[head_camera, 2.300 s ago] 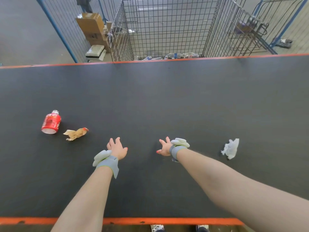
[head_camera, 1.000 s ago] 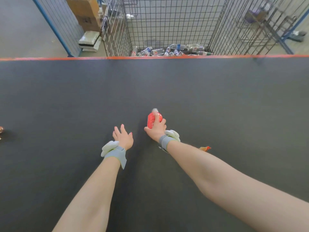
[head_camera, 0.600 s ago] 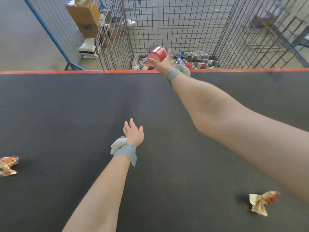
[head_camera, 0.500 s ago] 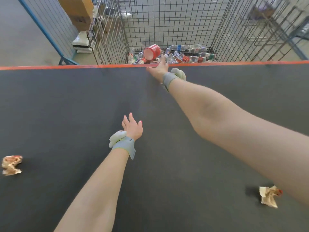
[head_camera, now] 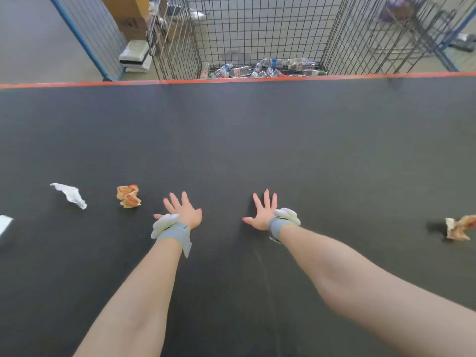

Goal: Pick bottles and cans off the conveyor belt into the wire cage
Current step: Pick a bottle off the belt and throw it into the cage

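Observation:
Both my hands hover over the dark conveyor belt [head_camera: 257, 130] with fingers spread and nothing in them. My left hand [head_camera: 181, 212] is left of centre; my right hand [head_camera: 262, 211] is about a forearm's width to its right. Past the belt's far orange edge stands the wire cage [head_camera: 257, 32], with several clear plastic bottles [head_camera: 280, 63] lying on its floor. I see no bottle or can on the belt.
Litter lies on the belt: a crumpled orange wrapper [head_camera: 128, 196] just left of my left hand, a white tissue [head_camera: 70, 195] farther left, a white scrap [head_camera: 3, 224] at the left edge, another crumpled wrapper [head_camera: 459, 227] at far right. Cardboard boxes [head_camera: 128, 15] and a blue-framed fence stand beside the cage.
My right hand let the red can go into the cage and drew back over the belt beside my left hand. The litter on the belt has travelled to the right.

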Action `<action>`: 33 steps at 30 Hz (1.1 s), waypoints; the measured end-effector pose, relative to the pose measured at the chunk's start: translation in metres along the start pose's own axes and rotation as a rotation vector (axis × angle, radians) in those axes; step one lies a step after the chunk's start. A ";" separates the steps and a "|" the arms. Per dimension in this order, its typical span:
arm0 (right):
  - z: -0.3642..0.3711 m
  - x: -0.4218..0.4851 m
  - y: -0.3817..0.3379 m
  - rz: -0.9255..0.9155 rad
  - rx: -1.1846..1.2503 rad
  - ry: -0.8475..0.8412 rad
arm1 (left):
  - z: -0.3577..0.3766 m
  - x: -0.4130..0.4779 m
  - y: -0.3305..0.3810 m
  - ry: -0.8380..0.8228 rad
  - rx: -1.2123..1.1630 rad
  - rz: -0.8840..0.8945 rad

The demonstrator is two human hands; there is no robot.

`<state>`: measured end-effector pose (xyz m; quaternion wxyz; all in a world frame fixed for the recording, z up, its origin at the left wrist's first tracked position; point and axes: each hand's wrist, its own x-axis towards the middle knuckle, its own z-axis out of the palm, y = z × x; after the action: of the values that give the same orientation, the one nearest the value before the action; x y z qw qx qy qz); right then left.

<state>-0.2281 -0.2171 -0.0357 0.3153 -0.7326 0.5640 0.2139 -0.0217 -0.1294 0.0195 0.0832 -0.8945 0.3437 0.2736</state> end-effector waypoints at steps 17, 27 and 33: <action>-0.004 -0.077 -0.085 -0.230 0.108 -0.045 | 0.023 -0.058 -0.093 -0.025 -0.077 -0.027; 0.056 -0.100 -0.062 0.012 -0.032 -0.148 | 0.050 -0.067 -0.121 -0.229 0.048 0.074; 0.047 -0.100 -0.073 -0.044 0.048 0.027 | 0.042 -0.073 -0.106 -0.021 -0.168 0.252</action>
<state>-0.1831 -0.1028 0.0141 0.3300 -0.7397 0.5570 0.1835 -0.0143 0.0060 0.0196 -0.0234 -0.8451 0.4284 0.3189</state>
